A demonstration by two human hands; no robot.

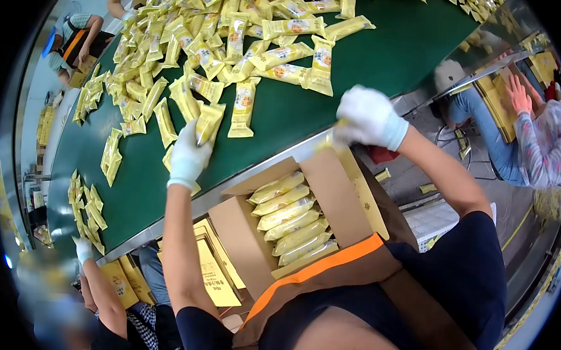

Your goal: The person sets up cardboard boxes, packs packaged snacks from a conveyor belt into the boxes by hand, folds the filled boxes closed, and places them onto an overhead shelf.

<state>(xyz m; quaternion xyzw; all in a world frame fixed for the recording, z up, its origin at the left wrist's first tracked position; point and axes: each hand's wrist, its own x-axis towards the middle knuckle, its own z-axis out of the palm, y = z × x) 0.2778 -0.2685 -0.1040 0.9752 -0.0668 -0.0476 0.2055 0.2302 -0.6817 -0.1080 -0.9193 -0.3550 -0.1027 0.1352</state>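
One pillow-shaped yellow plastic packet [210, 120] pinched in the white-gloved left hand [191, 152]

It juts past the fingers, long axis pointing out over the green conveyor belt [398, 55], beyond the far left corner of an open brown cardboard box [240, 236]. Nearer that box is the white-gloved right hand [367, 116], curled; yellow blurs at its fingertips, so I can't tell what it grips. Inside the box, a row of yellow packets [287, 214] lies crosswise; a loose heap of packets [293, 26] covers the belt's far side.

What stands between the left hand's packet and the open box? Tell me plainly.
The metal belt edge and a cardboard flap lie between the packet in the left hand and the box. Its top is open; nothing else visible stands in the way.
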